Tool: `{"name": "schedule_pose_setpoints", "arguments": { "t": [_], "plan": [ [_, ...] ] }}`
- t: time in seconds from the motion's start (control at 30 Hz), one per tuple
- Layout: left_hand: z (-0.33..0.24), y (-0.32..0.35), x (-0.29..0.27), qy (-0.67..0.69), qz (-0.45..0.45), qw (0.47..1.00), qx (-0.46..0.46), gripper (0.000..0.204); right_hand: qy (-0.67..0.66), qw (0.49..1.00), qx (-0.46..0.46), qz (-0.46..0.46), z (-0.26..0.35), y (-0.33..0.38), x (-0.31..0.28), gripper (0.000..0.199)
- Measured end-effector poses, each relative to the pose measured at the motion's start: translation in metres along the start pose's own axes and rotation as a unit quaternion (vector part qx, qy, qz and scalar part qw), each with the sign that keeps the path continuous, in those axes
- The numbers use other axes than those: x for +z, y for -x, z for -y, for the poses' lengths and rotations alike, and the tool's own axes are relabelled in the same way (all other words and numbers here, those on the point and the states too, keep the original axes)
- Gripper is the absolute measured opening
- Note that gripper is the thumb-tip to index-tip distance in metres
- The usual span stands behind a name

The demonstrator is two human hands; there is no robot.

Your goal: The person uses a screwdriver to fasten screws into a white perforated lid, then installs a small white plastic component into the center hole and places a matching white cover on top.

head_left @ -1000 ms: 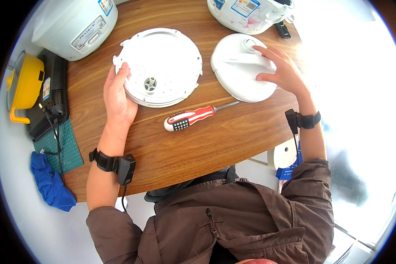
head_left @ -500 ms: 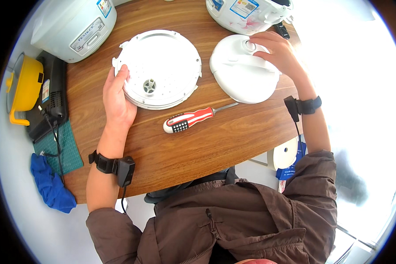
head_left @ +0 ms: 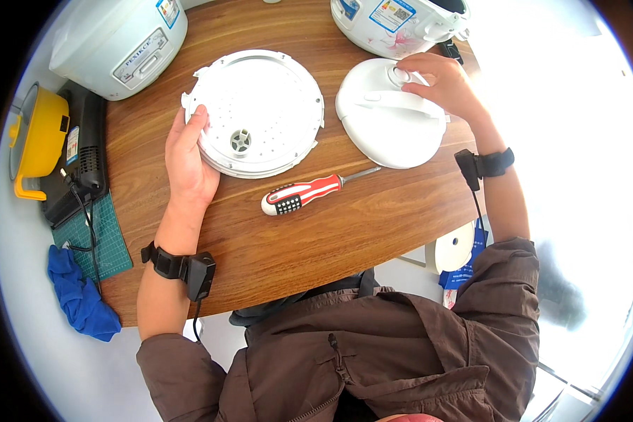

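My left hand (head_left: 190,165) grips the left edge of a round white inner lid plate (head_left: 267,102), thumb on top and fingers underneath. The plate has small holes, tabs around its rim and a round slotted vent (head_left: 240,142). To its right, a domed white rice cooker lid (head_left: 390,133) with a moulded handle sits on the table. My right hand (head_left: 443,83) has its thumb and fingers closed around the small round steam vent cap (head_left: 399,75) at the lid's far side. A red, white and black screwdriver (head_left: 302,194) lies in front of both, its tip near the lid.
White rice cooker bodies stand at the back left (head_left: 123,49) and back right (head_left: 394,28) of the wooden table (head_left: 295,253). Along the left are a yellow pan (head_left: 42,133), a black case (head_left: 91,172), a green cutting mat (head_left: 112,232) and a blue cloth (head_left: 81,299).
Both hands keep their places on the plate and the vent cap. The domed lid has shifted very slightly, and its handle shows more plainly.
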State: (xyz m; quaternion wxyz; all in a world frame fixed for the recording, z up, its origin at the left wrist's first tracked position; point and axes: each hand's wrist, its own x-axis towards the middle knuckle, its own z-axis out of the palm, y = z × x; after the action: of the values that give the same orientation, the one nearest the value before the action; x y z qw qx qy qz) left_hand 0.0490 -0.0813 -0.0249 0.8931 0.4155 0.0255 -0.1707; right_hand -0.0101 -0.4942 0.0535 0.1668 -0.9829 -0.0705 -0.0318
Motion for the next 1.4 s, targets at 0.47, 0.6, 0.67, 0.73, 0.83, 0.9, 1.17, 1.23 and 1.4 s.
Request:
{"name": "schedule_pose_setpoints", "arguments": {
  "t": [0.47,0.6,0.67,0.73,0.83,0.9,1.17,1.23,1.4],
  "plan": [
    [0.001,-0.002,-0.002,-0.006,-0.004,1.000,-0.001,0.045,0.009,0.999,-0.034,-0.032,-0.008,-0.001,0.008,0.037],
    [0.000,-0.001,0.001,-0.009,-0.003,1.000,0.002,0.045,-0.009,0.999,-0.028,-0.034,-0.007,-0.001,0.008,0.038],
    [-0.001,0.000,0.003,-0.007,0.000,1.000,0.000,0.045,-0.029,0.998,-0.030,-0.043,-0.010,0.000,0.009,0.037],
    [-0.002,0.001,0.003,-0.006,0.000,1.000,-0.001,0.045,-0.070,0.996,0.005,-0.052,-0.008,0.001,0.008,0.039],
    [-0.002,0.002,0.004,-0.004,0.001,1.000,-0.004,0.045,-0.118,0.990,0.048,-0.067,-0.012,0.002,0.009,0.039],
    [-0.002,0.002,0.006,-0.006,0.002,1.000,-0.004,0.045,-0.146,0.984,0.078,-0.069,-0.017,0.003,0.010,0.039],
    [0.000,-0.001,0.001,-0.009,-0.002,1.000,-0.001,0.046,-0.129,0.987,0.086,-0.044,-0.016,0.004,0.013,0.037],
    [0.000,-0.001,0.001,-0.007,-0.002,1.000,-0.001,0.046,-0.092,0.994,0.048,-0.038,-0.014,0.002,0.013,0.036],
    [0.000,-0.001,0.002,-0.008,-0.005,1.000,-0.003,0.047,-0.041,0.998,-0.003,-0.039,-0.011,0.000,0.012,0.032]
  ]
}}
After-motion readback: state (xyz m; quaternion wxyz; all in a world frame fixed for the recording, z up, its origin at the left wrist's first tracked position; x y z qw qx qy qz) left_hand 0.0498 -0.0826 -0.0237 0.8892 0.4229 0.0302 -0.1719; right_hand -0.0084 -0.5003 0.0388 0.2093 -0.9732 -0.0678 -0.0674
